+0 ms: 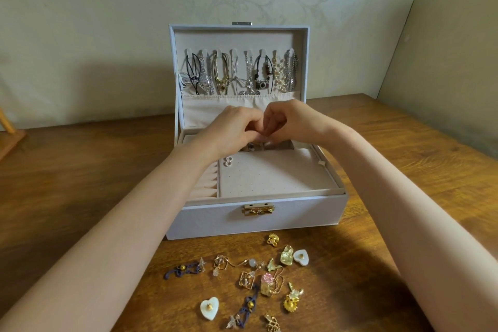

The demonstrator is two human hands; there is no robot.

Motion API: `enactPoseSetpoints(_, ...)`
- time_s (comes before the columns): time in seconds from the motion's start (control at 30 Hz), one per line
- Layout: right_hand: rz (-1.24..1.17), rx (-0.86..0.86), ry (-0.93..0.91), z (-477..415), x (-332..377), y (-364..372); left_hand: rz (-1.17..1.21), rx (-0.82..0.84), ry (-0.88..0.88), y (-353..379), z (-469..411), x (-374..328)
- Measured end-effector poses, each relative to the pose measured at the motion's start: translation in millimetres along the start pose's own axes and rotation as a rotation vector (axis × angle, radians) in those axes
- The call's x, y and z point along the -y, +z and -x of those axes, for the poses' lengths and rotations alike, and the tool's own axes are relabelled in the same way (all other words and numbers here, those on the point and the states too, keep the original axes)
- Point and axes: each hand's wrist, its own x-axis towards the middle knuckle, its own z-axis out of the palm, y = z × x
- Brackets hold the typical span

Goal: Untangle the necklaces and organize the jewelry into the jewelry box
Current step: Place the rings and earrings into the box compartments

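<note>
- The left grip (pixel 237 127) and right grip (pixel 292 121) are curling together mid-frame; cannot tell if they are pinching anything.
- Shaky fingers could be dropping something tiny into the jewelry box (pixel 204 221).

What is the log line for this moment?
left hand, right hand: fingertips together over jewelry box tray, item hidden | necklaces: hanging in lid | loose earrings: on table before box
</note>
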Motion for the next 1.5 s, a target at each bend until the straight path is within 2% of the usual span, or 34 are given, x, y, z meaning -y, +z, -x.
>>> enactPoseSetpoints(0.17,0.043,0.043,0.027,3,5,-3,-0.005,0.049,0.024,-3,1,-2)
enactPoseSetpoints(0.37,0.088,0.049,0.017,2,4,0,-0.146,0.067,0.028,-2,1,-1)
enactPoseSetpoints(0.57,0.069,0.022,0.01,0,2,3,-0.143,-0.001,0.021,-2,2,-1)
enactPoseSetpoints(0.8,0.041,0.044,0.028,4,3,1,-0.221,0.078,0.015,-9,2,-2)
enactPoseSetpoints(0.9,0.068,-0.014,-0.002,9,6,-14,-0.255,0.111,0.01,-20,4,-6)
enactPoseSetpoints(1.03,0.089,-0.083,0.0,26,15,-36,-0.088,0.021,-0.037,-37,16,-10)
enactPoseSetpoints(1.17,0.232,0.025,0.082,51,11,-32,-0.09,0.006,-0.019,-35,44,-7)
enactPoseSetpoints(1.27,0.226,0.084,0.147,69,2,-26,-0.152,-0.017,-0.002,-25,74,4)
enactPoseSetpoints(1.5,0.287,-0.102,0.068,84,-6,-17,-0.127,-0.151,0.02,-18,104,14)
